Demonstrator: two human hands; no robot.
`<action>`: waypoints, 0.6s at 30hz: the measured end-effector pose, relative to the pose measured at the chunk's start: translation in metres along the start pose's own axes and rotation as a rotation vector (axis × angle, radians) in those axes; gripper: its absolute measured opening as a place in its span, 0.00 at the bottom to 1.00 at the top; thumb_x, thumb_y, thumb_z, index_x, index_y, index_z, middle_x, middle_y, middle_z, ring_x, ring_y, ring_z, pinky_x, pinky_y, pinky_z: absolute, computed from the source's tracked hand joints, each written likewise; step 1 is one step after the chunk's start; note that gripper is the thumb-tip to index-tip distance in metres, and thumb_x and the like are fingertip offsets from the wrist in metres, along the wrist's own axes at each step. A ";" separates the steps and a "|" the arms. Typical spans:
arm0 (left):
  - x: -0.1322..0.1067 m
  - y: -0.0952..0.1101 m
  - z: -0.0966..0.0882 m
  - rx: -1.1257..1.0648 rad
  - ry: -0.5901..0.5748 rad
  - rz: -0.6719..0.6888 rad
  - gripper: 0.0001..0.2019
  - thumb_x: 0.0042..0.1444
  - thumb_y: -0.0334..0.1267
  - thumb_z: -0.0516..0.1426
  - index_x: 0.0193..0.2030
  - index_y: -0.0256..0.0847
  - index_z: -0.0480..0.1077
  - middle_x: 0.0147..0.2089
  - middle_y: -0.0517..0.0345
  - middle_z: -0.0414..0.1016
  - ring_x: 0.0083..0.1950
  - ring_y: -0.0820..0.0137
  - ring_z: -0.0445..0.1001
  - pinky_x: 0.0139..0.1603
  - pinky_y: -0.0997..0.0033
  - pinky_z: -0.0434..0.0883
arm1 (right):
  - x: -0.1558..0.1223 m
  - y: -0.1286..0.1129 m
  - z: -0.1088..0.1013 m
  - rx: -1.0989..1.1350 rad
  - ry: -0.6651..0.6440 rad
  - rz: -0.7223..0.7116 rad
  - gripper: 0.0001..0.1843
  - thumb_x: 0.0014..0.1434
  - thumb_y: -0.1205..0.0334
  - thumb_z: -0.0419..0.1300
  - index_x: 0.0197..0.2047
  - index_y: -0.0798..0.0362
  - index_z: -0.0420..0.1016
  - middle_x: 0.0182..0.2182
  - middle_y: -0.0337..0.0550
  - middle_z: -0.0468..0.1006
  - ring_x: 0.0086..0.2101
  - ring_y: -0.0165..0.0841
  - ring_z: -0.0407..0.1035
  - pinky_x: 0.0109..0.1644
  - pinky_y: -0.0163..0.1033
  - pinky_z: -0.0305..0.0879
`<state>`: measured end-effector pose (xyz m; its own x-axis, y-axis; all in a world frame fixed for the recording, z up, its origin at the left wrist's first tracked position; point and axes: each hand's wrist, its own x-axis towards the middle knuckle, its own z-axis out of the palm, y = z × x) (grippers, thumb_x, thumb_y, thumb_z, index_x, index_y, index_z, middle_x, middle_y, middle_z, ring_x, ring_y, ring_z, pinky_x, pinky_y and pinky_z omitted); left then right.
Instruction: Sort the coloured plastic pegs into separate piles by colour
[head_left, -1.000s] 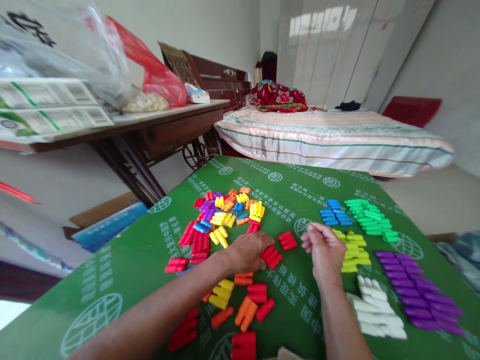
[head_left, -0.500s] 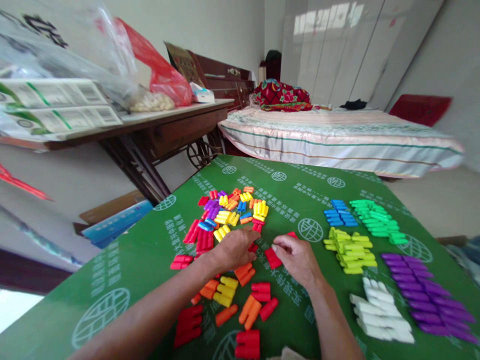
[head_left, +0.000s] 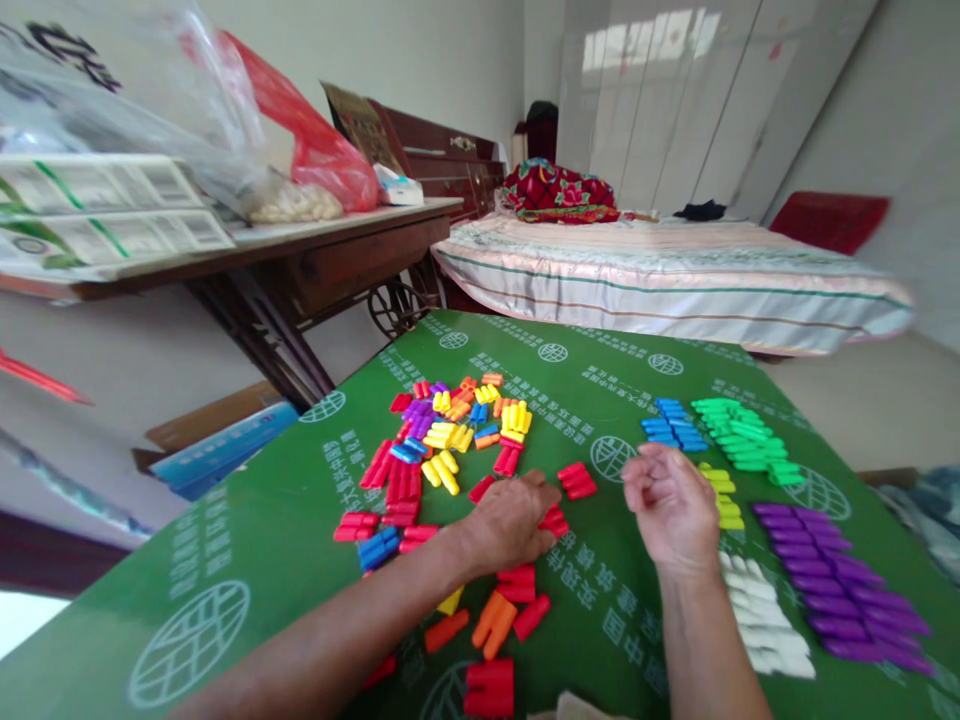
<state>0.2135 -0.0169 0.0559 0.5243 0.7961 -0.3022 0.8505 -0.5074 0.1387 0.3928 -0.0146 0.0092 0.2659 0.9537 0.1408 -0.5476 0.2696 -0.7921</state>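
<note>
Bed (head_left: pixel 675 270), spread with a pale striped cover, is seen at the back, with a red floral bundle (head_left: pixel 559 192) laid on it. Before it, the green printed table (head_left: pixel 285 520) is strewn with finger-shaped plastic pieces. Along the wall at the left, a wooden side table (head_left: pixel 367 235) is loaded with containers: a clear plastic bag (head_left: pixel 202 110), a red plastic bag (head_left: pixel 330 170) whose contents cannot be made out, two stacked white-and-green cartons (head_left: pixel 112 225), and a small white-and-blue box (head_left: pixel 399 187). Pale lumps (head_left: pixel 300 203) are bunched beside the red bag; by which bag they are held cannot be told. Underneath, a flat blue box (head_left: pixel 225 455) is set against brown cardboard (head_left: pixel 214 415). The left hand (head_left: pixel 514 515) is lowered over a red piece (head_left: pixel 555 521), its grip bent down around it; whether the piece is pinched cannot be told. The right hand (head_left: pixel 671 505) is raised, fingers curled inward, and whether anything is held in that grip cannot be told. Colour groups are laid around it: purple (head_left: pixel 832 580), white (head_left: pixel 765 620), green (head_left: pixel 746 440), yellow-green (head_left: pixel 724 495) and blue (head_left: pixel 673 425). Across from these, a mixed heap (head_left: pixel 446 436) is spread. Smaller still, a red cluster (head_left: pixel 576 481) is left between the hands, and a single red piece (head_left: pixel 532 617) is placed nearer.
</note>
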 end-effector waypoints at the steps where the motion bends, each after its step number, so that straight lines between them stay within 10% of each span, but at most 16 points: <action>1: 0.000 0.001 0.001 0.013 -0.002 -0.004 0.14 0.51 0.41 0.53 0.44 0.40 0.67 0.45 0.51 0.69 0.41 0.61 0.73 0.39 0.63 0.72 | 0.001 -0.003 -0.003 0.032 0.001 -0.002 0.14 0.51 0.52 0.59 0.32 0.55 0.74 0.19 0.41 0.76 0.15 0.27 0.63 0.16 0.31 0.53; 18: 0.014 0.031 0.022 -0.092 0.050 0.345 0.11 0.55 0.39 0.53 0.44 0.40 0.65 0.45 0.52 0.69 0.44 0.65 0.72 0.41 0.69 0.72 | 0.003 -0.013 -0.012 0.101 -0.030 -0.035 0.14 0.53 0.51 0.57 0.33 0.53 0.75 0.19 0.41 0.75 0.17 0.27 0.64 0.18 0.31 0.54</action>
<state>0.2463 -0.0289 0.0350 0.7804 0.5997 -0.1768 0.6225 -0.7189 0.3093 0.4107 -0.0170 0.0131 0.2635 0.9466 0.1858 -0.6162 0.3133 -0.7226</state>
